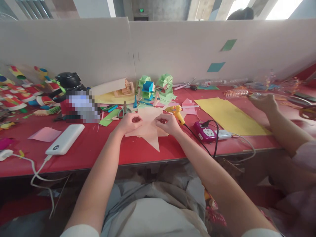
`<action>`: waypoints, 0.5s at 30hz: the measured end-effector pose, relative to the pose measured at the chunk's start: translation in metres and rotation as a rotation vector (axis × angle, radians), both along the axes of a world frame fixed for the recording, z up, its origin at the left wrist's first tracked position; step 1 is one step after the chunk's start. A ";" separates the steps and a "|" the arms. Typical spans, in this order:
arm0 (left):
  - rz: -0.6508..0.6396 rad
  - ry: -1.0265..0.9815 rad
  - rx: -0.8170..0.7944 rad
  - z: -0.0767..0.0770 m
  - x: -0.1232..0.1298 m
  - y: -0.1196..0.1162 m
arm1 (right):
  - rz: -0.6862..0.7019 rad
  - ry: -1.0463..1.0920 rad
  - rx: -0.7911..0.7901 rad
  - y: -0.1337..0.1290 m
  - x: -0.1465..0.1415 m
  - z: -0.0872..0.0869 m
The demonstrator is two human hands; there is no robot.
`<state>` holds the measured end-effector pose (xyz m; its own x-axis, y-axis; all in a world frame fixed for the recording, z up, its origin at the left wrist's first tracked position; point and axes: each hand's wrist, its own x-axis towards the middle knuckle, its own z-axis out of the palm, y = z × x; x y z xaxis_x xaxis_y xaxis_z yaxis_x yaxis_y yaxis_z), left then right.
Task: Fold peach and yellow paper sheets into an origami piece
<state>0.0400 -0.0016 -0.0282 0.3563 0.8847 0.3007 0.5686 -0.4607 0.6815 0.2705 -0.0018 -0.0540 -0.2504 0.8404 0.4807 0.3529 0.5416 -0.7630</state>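
Pale peach paper (pixel 149 126) lies on the red table in front of me, with one pointed piece reaching toward the table's front edge. My left hand (pixel 130 122) is at the paper's left side, thumb and fingers curled together on it. At the right side my right hand (pixel 168 123) is curled the same way, its fingertips at the paper. What either pinch holds is too small to make out. Just beyond my right hand is a yellow glue gun (pixel 175 111). Green-handled scissors (pixel 124 110) lie behind my left hand.
A white power bank (pixel 65 139) and pink paper (pixel 45 134) lie left. Folded green paper shapes (pixel 166 82) stand at the back. A purple power strip (pixel 205 131), yellow paper (pixel 229 115) and another person's hand (pixel 265 104) are right. A divider (pixel 172 49) runs behind.
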 end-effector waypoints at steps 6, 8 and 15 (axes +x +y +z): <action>0.016 0.107 0.036 -0.006 0.011 0.003 | 0.048 0.014 -0.042 0.000 -0.001 0.002; 0.018 0.099 0.064 -0.006 0.012 0.002 | 0.067 0.006 -0.077 0.000 -0.001 0.002; 0.014 0.240 0.170 0.006 0.026 -0.008 | 0.113 -0.095 -0.072 -0.001 -0.008 -0.004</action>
<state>0.0656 -0.0093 -0.0224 0.4230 0.8341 0.3539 0.7113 -0.5477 0.4407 0.2620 -0.0027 -0.0581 -0.3872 0.8355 0.3900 0.3651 0.5273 -0.7672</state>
